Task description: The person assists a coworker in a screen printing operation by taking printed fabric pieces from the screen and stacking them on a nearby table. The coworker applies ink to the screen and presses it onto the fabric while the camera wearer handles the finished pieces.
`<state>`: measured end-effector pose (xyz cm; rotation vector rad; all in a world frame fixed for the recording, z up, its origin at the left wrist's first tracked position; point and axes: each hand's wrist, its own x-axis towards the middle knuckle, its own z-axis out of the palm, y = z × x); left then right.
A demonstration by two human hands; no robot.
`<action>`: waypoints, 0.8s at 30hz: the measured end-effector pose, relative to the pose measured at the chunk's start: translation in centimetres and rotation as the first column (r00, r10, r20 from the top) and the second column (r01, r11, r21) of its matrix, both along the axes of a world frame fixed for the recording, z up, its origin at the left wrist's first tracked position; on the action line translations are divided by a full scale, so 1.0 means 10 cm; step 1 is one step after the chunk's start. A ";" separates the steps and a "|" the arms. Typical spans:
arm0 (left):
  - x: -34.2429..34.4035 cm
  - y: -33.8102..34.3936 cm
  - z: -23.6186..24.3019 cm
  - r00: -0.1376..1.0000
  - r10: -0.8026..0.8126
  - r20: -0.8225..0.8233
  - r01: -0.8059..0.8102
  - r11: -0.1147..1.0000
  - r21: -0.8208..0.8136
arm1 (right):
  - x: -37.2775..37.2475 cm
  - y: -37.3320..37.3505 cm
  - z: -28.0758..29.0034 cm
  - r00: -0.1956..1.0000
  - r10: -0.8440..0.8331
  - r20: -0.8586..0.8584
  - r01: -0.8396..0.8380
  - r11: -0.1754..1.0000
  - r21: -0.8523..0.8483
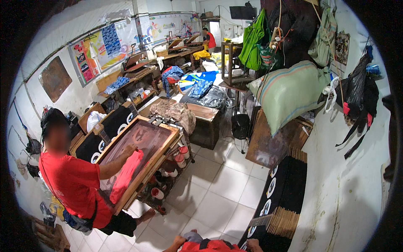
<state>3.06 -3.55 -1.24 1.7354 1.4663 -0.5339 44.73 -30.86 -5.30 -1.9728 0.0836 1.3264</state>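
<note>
At the lower edge, my left hand (179, 241) is beside the red shirt at my waist, its fingers curled. What they hold, if anything, is hidden. My right hand (253, 244) is also curled, at the other side of my waist. It is nearest to a black cloth piece (261, 233) with a round white print, and I cannot tell whether it touches it. Beyond that piece, black printed pieces on brown boards (283, 221) stand in a long overlapping row along the right wall.
At the left, a person in red (69, 180) reaches over a wooden-framed printing screen (168, 145) with red ink (127, 174). Ink jars (180, 160) stand on a shelf below. White tiles (201, 176) cover the floor. A bulging pale green sack (289, 94) overhangs the right side. Another person (209, 39) is far back.
</note>
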 end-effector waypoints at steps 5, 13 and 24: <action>0.29 0.17 -0.15 0.925 -0.379 0.014 0.378 0.925 0.038 | 0.36 0.56 0.42 0.970 -0.215 0.113 0.203 0.973 0.113; 0.83 0.40 0.03 0.979 0.033 0.203 -0.029 0.999 -0.023 | -0.09 0.46 -0.04 0.982 -0.188 -0.026 0.190 0.968 0.163; 0.30 0.48 -0.64 0.953 0.179 0.243 -0.152 0.981 -0.123 | -0.18 0.62 0.19 0.999 -0.035 -0.020 0.035 0.998 0.042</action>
